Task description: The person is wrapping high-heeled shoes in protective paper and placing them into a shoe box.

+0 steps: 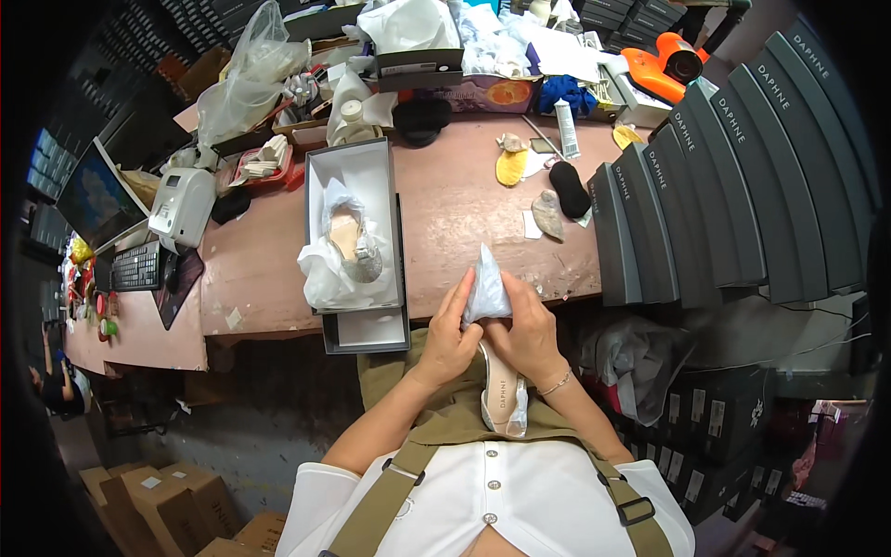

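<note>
A light-coloured shoe (pixel 502 392) with a pale insole lies over my lap, its heel end toward me. Bluish-white tissue paper (pixel 486 295) covers its toe end and rises to a point. My left hand (pixel 451 340) is closed on the left side of this wrapped toe. From the right, my right hand (pixel 531 330) presses round the same part, its fingers bent about the paper and shoe. On the table to the left, a silvery shoe (pixel 351 243) with white tissue rests inside an open grey shoebox (pixel 393 278).
Tall stacks of grey shoeboxes (pixel 705 200) stand at the right. A black pad (pixel 569 189), a tube (pixel 566 130) and a yellow pad (pixel 511 168) lie on the pinkish table (pixel 445 209). At left are a label printer (pixel 183 206) and keyboard (pixel 135 267).
</note>
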The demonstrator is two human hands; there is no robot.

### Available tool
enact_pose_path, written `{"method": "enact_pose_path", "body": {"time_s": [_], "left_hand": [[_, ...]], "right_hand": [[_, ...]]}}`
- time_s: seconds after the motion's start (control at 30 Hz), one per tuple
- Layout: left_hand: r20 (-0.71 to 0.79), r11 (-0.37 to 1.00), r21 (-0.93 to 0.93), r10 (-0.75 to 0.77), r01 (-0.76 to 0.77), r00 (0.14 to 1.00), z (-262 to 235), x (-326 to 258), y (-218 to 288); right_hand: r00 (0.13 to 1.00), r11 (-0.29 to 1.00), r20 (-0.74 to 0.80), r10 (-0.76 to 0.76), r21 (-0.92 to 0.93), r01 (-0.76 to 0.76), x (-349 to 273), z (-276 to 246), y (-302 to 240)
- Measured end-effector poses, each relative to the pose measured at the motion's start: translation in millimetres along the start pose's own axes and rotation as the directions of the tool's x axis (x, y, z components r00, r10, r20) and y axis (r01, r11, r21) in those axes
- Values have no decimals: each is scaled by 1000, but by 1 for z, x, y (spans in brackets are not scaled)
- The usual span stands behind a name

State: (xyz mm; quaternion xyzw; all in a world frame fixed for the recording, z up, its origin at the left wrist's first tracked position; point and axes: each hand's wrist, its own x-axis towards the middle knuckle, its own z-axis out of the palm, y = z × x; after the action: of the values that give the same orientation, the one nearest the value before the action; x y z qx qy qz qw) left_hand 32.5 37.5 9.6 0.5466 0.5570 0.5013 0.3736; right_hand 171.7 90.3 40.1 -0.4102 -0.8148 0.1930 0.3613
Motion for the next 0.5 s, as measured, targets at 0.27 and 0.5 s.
{"method": "enact_pose_path", "body": {"time_s": [0.27, 0.5], "left_hand": [[-51, 990, 130, 70, -63, 996, 8, -1, 7], [-284, 999, 26, 34, -27, 958, 29, 8, -1]], "right_hand": [[1000, 997, -12, 2, -74, -3, -8, 17, 29], [998, 997, 53, 21, -69, -17, -4, 10, 19]]}}
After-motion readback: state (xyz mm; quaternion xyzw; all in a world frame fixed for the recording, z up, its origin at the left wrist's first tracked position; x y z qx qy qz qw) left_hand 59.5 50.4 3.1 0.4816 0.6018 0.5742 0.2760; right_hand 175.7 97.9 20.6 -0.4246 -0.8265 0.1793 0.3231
